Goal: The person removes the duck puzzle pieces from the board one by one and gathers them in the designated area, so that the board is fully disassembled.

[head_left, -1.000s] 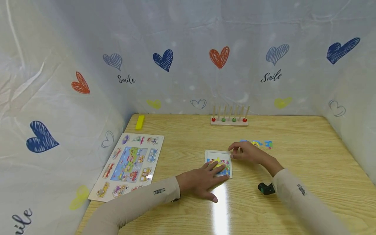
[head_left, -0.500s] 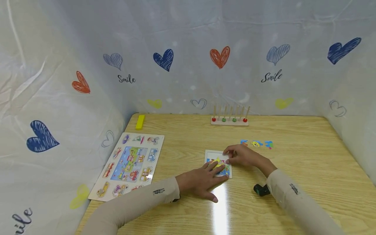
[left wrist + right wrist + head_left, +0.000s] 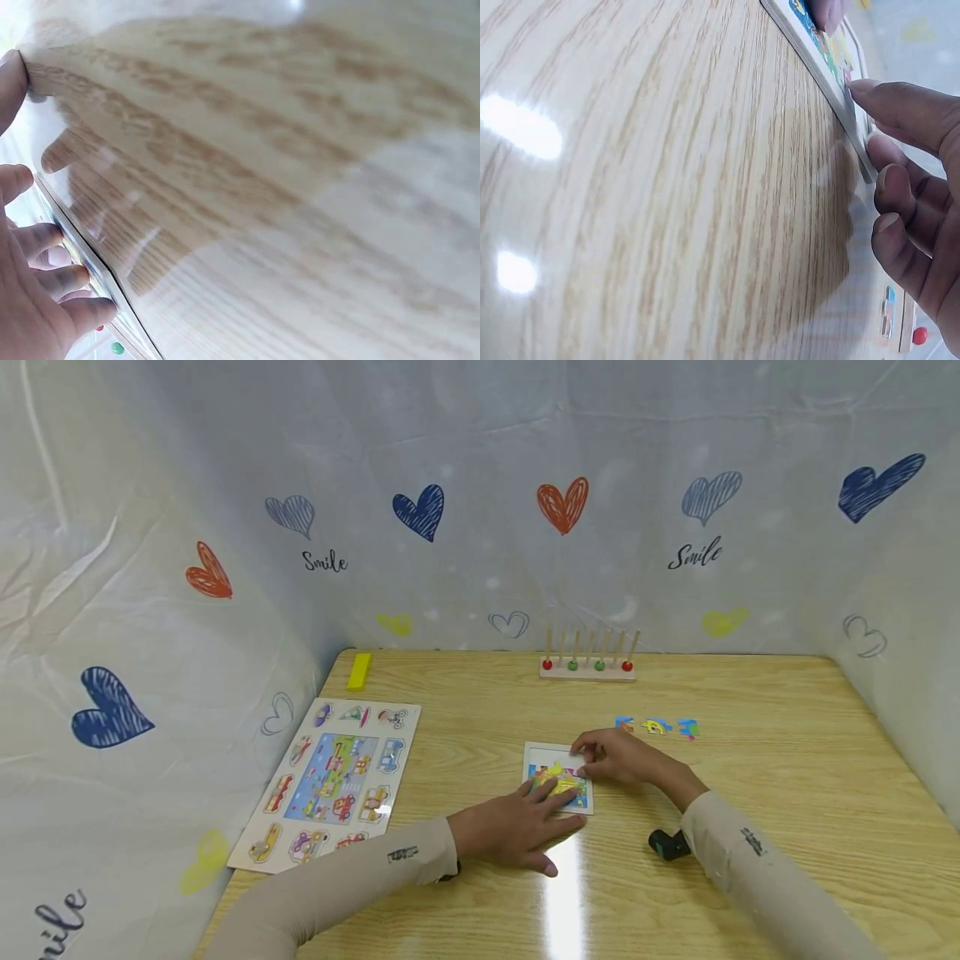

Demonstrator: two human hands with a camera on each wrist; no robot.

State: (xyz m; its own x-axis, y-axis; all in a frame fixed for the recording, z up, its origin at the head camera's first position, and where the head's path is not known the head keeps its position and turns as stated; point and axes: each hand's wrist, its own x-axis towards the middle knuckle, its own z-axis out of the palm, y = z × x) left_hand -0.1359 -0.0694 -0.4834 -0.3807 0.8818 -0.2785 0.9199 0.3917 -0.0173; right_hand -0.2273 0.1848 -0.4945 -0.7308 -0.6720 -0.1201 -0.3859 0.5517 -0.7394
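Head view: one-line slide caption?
Left hand over a part-filled puzzle tray, right hand at its right edge, three loose pieces and a peg rack beyond.

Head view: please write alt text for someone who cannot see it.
A person's left hand lies spread over a small, white-framed, partly filled jigsaw puzzle; the right hand is at its right edge. Three loose, multicoloured pieces lie beyond on the tan wooden table.
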